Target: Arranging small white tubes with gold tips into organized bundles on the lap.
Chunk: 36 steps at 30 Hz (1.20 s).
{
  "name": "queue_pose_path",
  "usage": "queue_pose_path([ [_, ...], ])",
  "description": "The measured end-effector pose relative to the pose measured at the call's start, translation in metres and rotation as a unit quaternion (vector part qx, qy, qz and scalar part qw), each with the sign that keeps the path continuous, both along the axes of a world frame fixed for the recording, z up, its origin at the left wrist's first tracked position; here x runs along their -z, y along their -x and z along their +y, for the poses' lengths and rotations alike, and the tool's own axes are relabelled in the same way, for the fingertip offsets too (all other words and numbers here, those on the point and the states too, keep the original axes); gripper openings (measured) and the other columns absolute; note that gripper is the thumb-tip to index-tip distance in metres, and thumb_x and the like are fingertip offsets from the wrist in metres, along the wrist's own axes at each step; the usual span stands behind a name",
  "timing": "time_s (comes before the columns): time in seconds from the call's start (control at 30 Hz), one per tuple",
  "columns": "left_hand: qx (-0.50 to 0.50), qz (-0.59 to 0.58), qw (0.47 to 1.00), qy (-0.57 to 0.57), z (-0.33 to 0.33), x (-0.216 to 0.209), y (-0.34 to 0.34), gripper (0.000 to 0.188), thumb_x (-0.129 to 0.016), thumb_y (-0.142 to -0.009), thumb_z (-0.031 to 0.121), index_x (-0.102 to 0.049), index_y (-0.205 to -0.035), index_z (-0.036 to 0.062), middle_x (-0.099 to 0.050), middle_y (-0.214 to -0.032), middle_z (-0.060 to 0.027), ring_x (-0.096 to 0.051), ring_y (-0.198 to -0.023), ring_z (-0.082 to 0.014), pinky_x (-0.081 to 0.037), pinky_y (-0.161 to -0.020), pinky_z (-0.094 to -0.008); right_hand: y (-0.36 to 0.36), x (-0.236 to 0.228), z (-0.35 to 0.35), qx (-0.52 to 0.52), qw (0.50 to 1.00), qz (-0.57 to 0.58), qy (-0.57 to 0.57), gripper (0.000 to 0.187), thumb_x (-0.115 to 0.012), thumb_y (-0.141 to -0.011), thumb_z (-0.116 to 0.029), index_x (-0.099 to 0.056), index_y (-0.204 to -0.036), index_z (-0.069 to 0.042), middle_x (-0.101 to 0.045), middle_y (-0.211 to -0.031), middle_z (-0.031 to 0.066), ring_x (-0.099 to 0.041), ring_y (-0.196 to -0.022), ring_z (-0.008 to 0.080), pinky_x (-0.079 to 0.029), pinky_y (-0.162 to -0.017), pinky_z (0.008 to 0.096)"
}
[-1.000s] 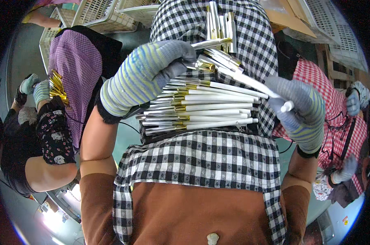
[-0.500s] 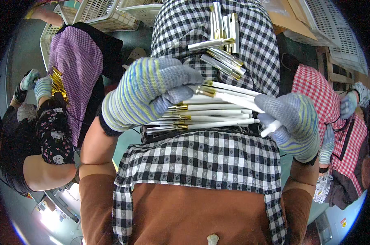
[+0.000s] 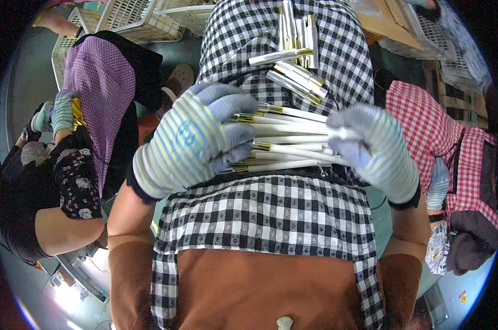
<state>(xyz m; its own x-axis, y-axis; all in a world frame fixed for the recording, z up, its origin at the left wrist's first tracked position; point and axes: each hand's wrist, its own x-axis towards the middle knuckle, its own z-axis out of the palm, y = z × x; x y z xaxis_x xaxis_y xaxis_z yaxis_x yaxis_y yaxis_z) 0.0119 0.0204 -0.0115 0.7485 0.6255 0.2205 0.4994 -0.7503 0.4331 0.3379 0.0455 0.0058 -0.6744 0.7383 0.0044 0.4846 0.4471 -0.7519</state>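
A bundle of slim white rods with gold collars, resembling brush handles, lies crosswise over my lap. My left hand, in a striped knit glove with grey fingertips, has its fingers curled over the collared ends at the left. At the opposite ends, my gloved right hand pinches white rod tips; its fingers are slightly blurred. How many rods either hand grips is hidden. Farther out on the checked apron lie several loose silver-and-gold metal tubes, some lengthwise and some slanting.
Close on the left sits a person in a purple checked apron, gloved hands holding gold pieces. Another person in a red checked apron is on the right. Plastic crates and a cardboard box stand beyond my knees.
My left hand has come down over the collared ends. My right hand has moved slightly left and up against the rod tips; the white rod tip below its fingers no longer shows.
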Motion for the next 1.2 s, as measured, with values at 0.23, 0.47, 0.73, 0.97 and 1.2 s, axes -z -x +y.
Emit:
queue_pose_path([
  [0.23,-0.074,0.062,0.989,0.114,-0.006,0.003,-0.030,0.067,-0.065,-0.094,0.055,-0.062,-0.138,0.0039,-0.068,-0.123,-0.0191,-0.065,-0.110,-0.0414,-0.051,-0.097,-0.0475,0.001,0.004,-0.007,-0.068,0.977,-0.203,0.013,0.039,-0.075,-0.093,-0.034,-0.072,-0.115,-0.001,-0.072,-0.098,0.0195,-0.071,-0.094,0.0374,-0.056,-0.084,0.0453],
  [0.47,-0.021,0.054,0.989,0.135,-0.022,0.003,-0.032,0.056,-0.069,-0.092,0.049,-0.067,-0.125,0.0038,-0.066,-0.122,-0.0158,-0.063,-0.112,-0.0388,-0.050,-0.097,-0.0493,-0.010,0.005,-0.019,-0.157,0.980,-0.121,0.031,0.043,-0.079,-0.088,-0.032,-0.072,-0.118,-0.001,-0.071,-0.094,0.0178,-0.072,-0.084,0.0368,-0.055,-0.076,0.0450],
  [0.73,0.017,0.035,0.981,0.188,-0.047,0.002,-0.034,0.050,-0.077,-0.086,0.034,-0.064,-0.123,0.0029,-0.066,-0.127,-0.0183,-0.064,-0.112,-0.0403,-0.053,-0.094,-0.0483,-0.005,0.014,0.008,-0.060,0.988,-0.076,0.119,0.030,-0.072,-0.097,-0.026,-0.076,-0.112,-0.001,-0.076,-0.092,0.0158,-0.075,-0.079,0.0270,-0.060,-0.075,0.0388],
  [0.97,0.002,-0.011,0.988,0.152,-0.049,0.005,-0.038,0.039,-0.070,-0.093,0.034,-0.065,-0.120,0.0067,-0.068,-0.120,-0.0140,-0.067,-0.109,-0.0341,-0.055,-0.093,-0.0451,0.013,0.032,0.001,-0.165,0.951,-0.250,0.072,0.035,-0.070,-0.095,-0.024,-0.073,-0.125,-0.006,-0.076,-0.106,0.0205,-0.074,-0.098,0.0346,-0.058,-0.089,0.0436],
  [1.2,-0.037,0.040,0.980,0.194,-0.039,-0.001,-0.031,0.044,-0.071,-0.093,0.029,-0.064,-0.128,0.0037,-0.068,-0.127,-0.0174,-0.067,-0.111,-0.0391,-0.054,-0.096,-0.0472,0.005,0.010,0.013,-0.114,0.978,-0.165,0.052,0.025,-0.063,-0.091,-0.008,-0.073,-0.113,-0.001,-0.072,-0.094,0.0170,-0.073,-0.086,0.0268,-0.058,-0.080,0.0375],
])
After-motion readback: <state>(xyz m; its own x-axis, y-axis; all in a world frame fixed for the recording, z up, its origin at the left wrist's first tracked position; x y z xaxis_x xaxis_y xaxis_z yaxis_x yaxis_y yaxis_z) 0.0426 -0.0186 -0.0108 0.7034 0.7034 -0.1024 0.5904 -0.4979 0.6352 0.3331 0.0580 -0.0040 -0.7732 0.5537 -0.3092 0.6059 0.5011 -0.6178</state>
